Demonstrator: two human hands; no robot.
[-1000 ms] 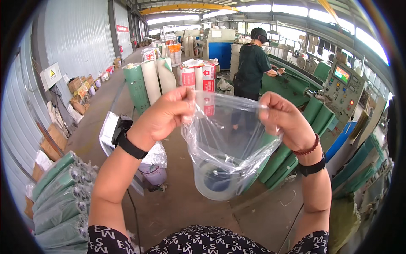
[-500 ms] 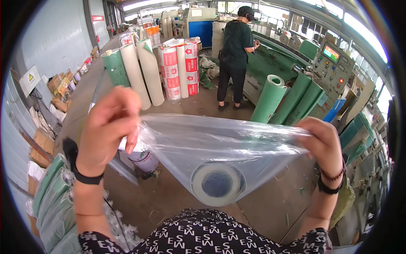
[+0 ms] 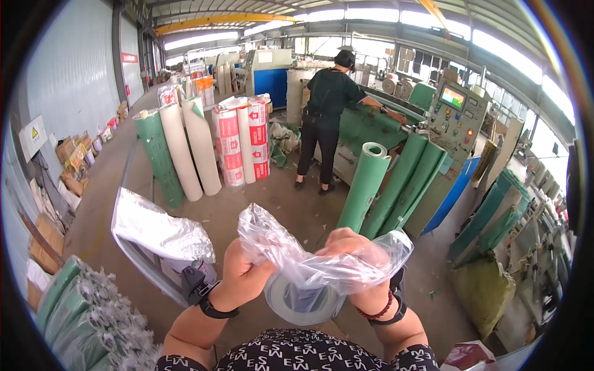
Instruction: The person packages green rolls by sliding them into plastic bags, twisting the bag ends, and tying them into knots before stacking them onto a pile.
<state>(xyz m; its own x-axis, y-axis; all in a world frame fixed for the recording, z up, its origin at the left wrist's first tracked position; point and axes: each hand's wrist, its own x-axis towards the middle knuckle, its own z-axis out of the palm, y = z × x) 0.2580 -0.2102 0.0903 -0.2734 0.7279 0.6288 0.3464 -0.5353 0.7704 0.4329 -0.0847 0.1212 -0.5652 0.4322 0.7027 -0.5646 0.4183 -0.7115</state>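
Clear plastic film is bunched between my hands at chest height, its loose ends sticking up beside each hand. My left hand is closed on the gathered film at its left side. My right hand has its fingers curled round the film on the right, partly seen through it. Directly under the film stands a pale roll, seen from its hollow top end. The bunched film hides the upper part of that opening. Dark straps circle both wrists, and a beaded bracelet sits on the right one.
Film-wrapped green rolls lie at the left. Sheet film drapes over a metal frame near a bucket. Upright green rolls stand ahead, close to a control cabinet. A person works at a machine beyond.
My hands have come together and lower, bunching the film that was stretched wide between them. The person ahead now reaches an arm to the right over the machine.
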